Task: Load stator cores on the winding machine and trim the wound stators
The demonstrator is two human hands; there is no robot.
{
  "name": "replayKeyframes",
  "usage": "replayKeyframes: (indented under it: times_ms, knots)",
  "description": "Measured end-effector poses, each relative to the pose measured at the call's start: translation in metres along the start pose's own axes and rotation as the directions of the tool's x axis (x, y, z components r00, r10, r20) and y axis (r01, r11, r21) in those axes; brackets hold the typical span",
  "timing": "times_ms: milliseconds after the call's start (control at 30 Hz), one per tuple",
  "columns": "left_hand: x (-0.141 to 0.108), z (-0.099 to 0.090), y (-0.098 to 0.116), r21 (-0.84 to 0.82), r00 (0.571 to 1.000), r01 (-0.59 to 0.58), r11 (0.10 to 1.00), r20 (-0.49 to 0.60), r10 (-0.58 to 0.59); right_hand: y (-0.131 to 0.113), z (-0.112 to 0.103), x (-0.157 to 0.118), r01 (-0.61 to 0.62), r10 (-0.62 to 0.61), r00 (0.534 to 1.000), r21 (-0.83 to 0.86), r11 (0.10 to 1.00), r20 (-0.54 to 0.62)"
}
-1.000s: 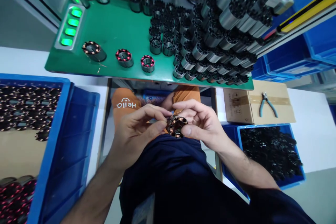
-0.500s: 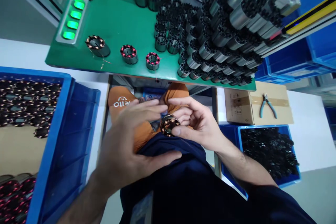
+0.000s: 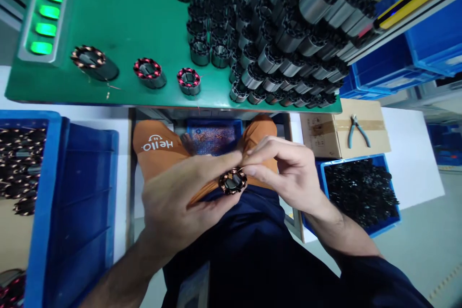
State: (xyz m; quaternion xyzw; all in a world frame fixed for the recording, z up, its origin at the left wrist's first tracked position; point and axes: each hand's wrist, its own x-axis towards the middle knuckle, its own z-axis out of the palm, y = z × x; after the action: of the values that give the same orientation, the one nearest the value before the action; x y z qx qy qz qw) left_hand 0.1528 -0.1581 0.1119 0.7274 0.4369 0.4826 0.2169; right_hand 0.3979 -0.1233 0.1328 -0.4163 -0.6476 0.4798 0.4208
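My left hand point(image 3: 184, 192) is closed around a copper-wound motor stator point(image 3: 233, 181), held above my lap with its open ring facing up at me. Fingers lie along its far side and the thumb is beneath. My right hand point(image 3: 288, 168) pinches thumb and forefinger together at the stator's upper right edge; what sits between those fingertips is too small to make out. On the green mat point(image 3: 119, 14) stand another copper-wound stator point(image 3: 94, 62) and two with red-pink windings, a left one point(image 3: 149, 73) and a right one point(image 3: 188, 81).
Several unwound black stators point(image 3: 272, 59) are stacked on the mat's right. Lit green buttons point(image 3: 46, 19) sit at its left. A blue crate point(image 3: 81, 202) holds wound stators. On the right are a carton point(image 3: 361, 130), pliers point(image 3: 358, 132) and a blue bin point(image 3: 388, 228) of black parts.
My left hand has closed in and taken the stator. My right hand has shifted from holding it to a pinch at its edge. The view has moved, so the mat appears further left.
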Motion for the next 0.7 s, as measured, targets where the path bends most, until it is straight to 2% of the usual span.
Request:
replayKeyframes:
  times_ms: [33,100,167,200,300,367,467,567,633,700]
  knots:
    - [0.004,0.001,0.001,-0.007,1.000,0.013,1.000,-0.014,-0.013,0.002,-0.001,-0.002,-0.047,0.048,0.996,0.021,0.999,-0.078]
    - [0.011,0.004,0.002,-0.017,0.996,0.069,0.997,-0.058,-0.069,0.006,-0.003,-0.007,-0.092,0.106,0.956,0.063,0.994,-0.272]
    - [0.015,0.007,0.003,0.009,0.989,0.123,0.992,-0.078,-0.122,0.009,-0.003,-0.011,-0.060,0.070,0.922,0.038,0.997,-0.380]
    - [0.017,0.008,0.002,0.022,0.987,0.141,0.990,-0.079,-0.139,0.009,-0.002,-0.012,-0.013,0.012,0.928,-0.001,1.000,-0.373]
    - [0.021,0.013,0.001,0.030,0.985,0.169,0.985,-0.047,-0.167,0.011,0.001,-0.014,0.144,-0.162,0.962,-0.097,0.985,-0.220]
    - [0.023,0.018,0.001,0.019,0.986,0.162,0.987,-0.028,-0.162,0.014,-0.002,-0.016,0.186,-0.206,0.964,-0.122,0.975,-0.170]
    - [0.026,0.026,0.000,0.005,0.986,0.165,0.986,0.008,-0.165,0.017,-0.013,-0.020,0.175,-0.203,0.967,-0.182,0.968,-0.153]
    - [0.029,0.038,-0.001,-0.061,0.989,0.138,0.989,0.062,-0.134,0.015,-0.023,-0.020,0.151,-0.186,0.965,-0.190,0.970,-0.186]
    - [0.031,0.047,-0.001,-0.117,0.992,0.086,0.989,0.102,-0.074,0.011,-0.024,-0.018,0.109,-0.138,0.963,-0.133,0.985,-0.230]
    - [0.035,0.053,-0.001,-0.129,0.994,0.030,0.991,0.107,-0.017,0.006,-0.019,-0.016,0.029,-0.032,0.961,-0.016,0.999,-0.274]
